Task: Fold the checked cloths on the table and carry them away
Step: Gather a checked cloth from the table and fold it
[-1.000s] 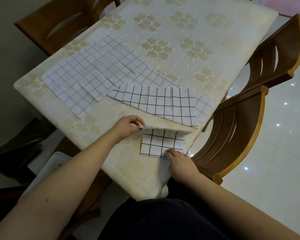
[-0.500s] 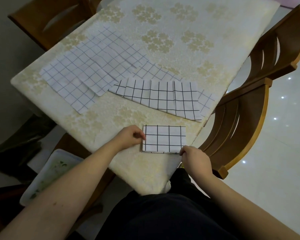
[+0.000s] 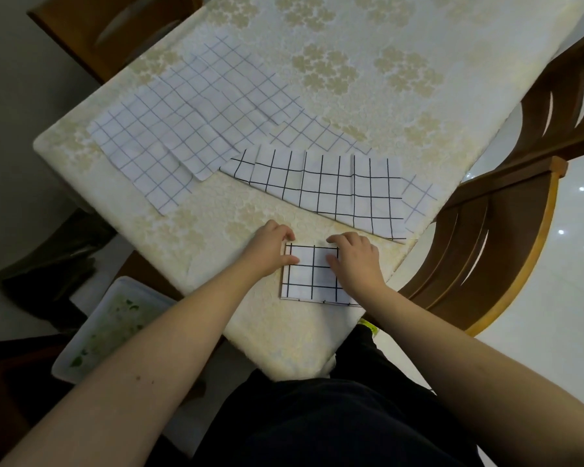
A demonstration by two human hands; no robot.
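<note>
A small folded black-checked cloth [image 3: 309,278] lies near the table's front corner. My left hand [image 3: 270,249] pinches its far left corner, thumb on top. My right hand [image 3: 356,261] rests on its right half, fingers curled over the far edge. Beyond them lies a longer black-checked cloth [image 3: 327,190], folded flat. Several pale blue-checked cloths [image 3: 189,129] overlap further back on the left, and one pokes out at the right edge [image 3: 417,200].
The table [image 3: 351,62] wears a cream flowered cover. Wooden chairs stand at the right [image 3: 496,251] and the far left [image 3: 91,35]. A white plastic tub [image 3: 105,325] with green bits sits on the floor at the left. Shiny tiled floor lies to the right.
The cloth was folded flat, then folded again into a narrower rectangle. My right hand moved from its near right corner onto its top; my left hand stayed at the left edge.
</note>
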